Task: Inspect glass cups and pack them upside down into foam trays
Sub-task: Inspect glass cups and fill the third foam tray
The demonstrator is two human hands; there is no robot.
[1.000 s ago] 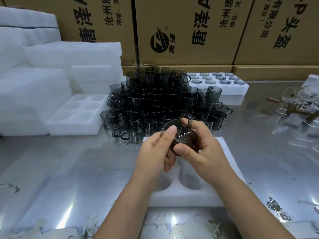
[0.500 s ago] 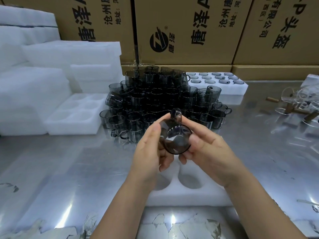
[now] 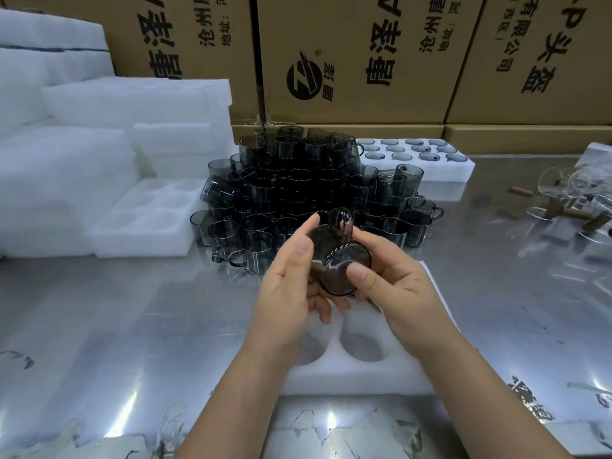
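Observation:
A smoky grey glass cup with a handle is held on its side between both hands, its round end turned toward me and the handle up. My left hand grips its left side with thumb and fingers. My right hand grips its right side, thumb across the front. Right below lies a white foam tray with round pockets, two of them visible and holding nothing. Behind the hands stands a heap of several matching grey cups.
A second foam tray at the back right holds several cups upside down. More foam trays and blocks are stacked on the left. Cardboard boxes line the back. Clear glassware with wooden handles lies at the right on the steel table.
Both hands have turned the cup between them; the handle went from the right side to the top and the cup's round end came to face me.

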